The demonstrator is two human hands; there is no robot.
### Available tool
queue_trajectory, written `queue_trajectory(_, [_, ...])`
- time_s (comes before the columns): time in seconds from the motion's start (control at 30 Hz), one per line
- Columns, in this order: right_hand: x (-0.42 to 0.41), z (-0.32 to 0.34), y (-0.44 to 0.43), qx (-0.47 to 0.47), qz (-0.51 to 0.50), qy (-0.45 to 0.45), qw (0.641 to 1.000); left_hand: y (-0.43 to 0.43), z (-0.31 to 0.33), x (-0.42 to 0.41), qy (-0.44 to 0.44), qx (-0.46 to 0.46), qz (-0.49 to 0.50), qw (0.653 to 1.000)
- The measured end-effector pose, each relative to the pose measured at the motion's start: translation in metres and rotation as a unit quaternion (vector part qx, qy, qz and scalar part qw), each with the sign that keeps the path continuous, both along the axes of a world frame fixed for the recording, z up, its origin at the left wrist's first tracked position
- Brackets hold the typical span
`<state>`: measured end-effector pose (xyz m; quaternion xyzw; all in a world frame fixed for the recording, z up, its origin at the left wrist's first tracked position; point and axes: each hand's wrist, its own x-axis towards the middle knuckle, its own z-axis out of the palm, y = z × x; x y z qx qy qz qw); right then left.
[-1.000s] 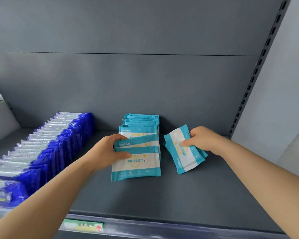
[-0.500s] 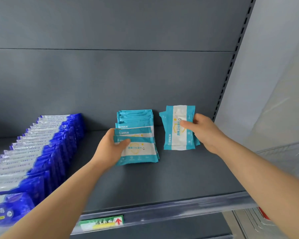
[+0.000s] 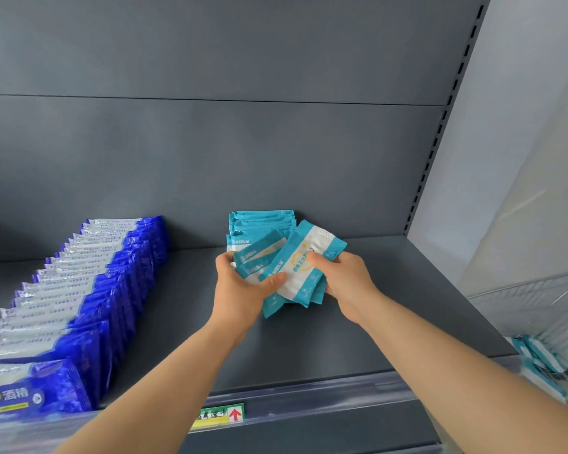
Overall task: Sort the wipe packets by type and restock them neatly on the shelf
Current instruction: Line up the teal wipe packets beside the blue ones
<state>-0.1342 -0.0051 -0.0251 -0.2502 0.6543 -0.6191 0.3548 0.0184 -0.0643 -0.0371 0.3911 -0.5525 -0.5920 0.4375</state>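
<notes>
Shelf (image 3: pixel 391 306) and back wall are both dark grey. On the left, a long row of dark blue wipe packets (image 3: pixel 89 290) runs from the near edge to the far wall, each one leaning on the next. A wire basket (image 3: pixel 532 296) shows at the right, with more teal packets (image 3: pixel 538 365) below it.

In the middle, by the far wall, stands a short stack of teal wipe packets (image 3: pixel 263 221). Just in front of it, the left hand (image 3: pixel 240 293) curls round a few teal ones (image 3: pixel 259 253), thumb on top. The right hand (image 3: pixel 348 283) pinches another small bunch (image 3: pixel 300 267), which lies across them, touching. A small green and yellow label (image 3: pixel 220 412) sits on the near shelf edge.
</notes>
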Motion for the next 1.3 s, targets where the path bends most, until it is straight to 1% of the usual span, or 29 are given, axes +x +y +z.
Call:
queue_trajectory(0.1, [0.001, 0.009, 0.006, -0.038, -0.007, -0.044, 0.998, -0.009, 0.0, 0.008, 0.021, 0.012, 0.007, 1.0])
queue_trajectory(0.13, [0.0, 0.011, 0.007, -0.041, -0.02, -0.042, 0.998, -0.012, 0.0, 0.011, 0.031, 0.014, 0.009, 0.999])
queue_trajectory(0.3, [-0.02, 0.023, 0.012, -0.048, -0.08, 0.038, 0.995, -0.031, 0.0, 0.032, 0.049, 0.026, 0.044, 0.997])
queue_trajectory(0.37, [-0.03, 0.026, 0.018, -0.048, -0.087, 0.08, 0.992, -0.038, -0.002, 0.04, 0.034, 0.018, 0.054, 0.998])
queue_trajectory(0.43, [-0.04, 0.031, 0.023, -0.044, -0.086, 0.101, 0.99, -0.042, -0.004, 0.045, 0.014, 0.003, 0.048, 0.999])
queue_trajectory(0.6, [-0.051, 0.043, 0.028, -0.021, -0.006, 0.111, 0.994, -0.042, -0.007, 0.048, -0.012, -0.01, 0.019, 1.0])
queue_trajectory(0.77, [-0.04, 0.045, 0.026, 0.008, 0.069, 0.132, 0.989, -0.038, -0.007, 0.041, -0.046, -0.033, -0.007, 0.998])
queue_trajectory(0.93, [-0.023, 0.027, 0.022, 0.053, 0.081, 0.104, 0.99, -0.031, -0.013, 0.035, -0.073, -0.037, 0.006, 0.997])
queue_trajectory(0.97, [-0.02, 0.021, 0.022, 0.063, 0.085, 0.122, 0.987, -0.029, -0.014, 0.034, -0.074, -0.035, 0.011, 0.997])
queue_trajectory(1.07, [-0.021, 0.018, 0.021, 0.081, 0.117, 0.225, 0.964, -0.027, -0.015, 0.033, -0.077, -0.025, 0.021, 0.997])
queue_trajectory(1.1, [-0.023, 0.021, 0.022, 0.079, 0.126, 0.243, 0.959, -0.028, -0.015, 0.033, -0.08, -0.023, 0.023, 0.996])
queue_trajectory(1.2, [-0.03, 0.031, 0.025, 0.056, 0.163, 0.243, 0.954, -0.031, -0.014, 0.034, -0.092, -0.027, 0.023, 0.995])
queue_trajectory(1.27, [-0.027, 0.033, 0.024, 0.065, 0.201, 0.251, 0.945, -0.03, -0.014, 0.033, -0.09, -0.032, 0.024, 0.995])
queue_trajectory(1.3, [-0.024, 0.032, 0.022, 0.079, 0.213, 0.27, 0.936, -0.029, -0.014, 0.032, -0.086, -0.033, 0.021, 0.996])
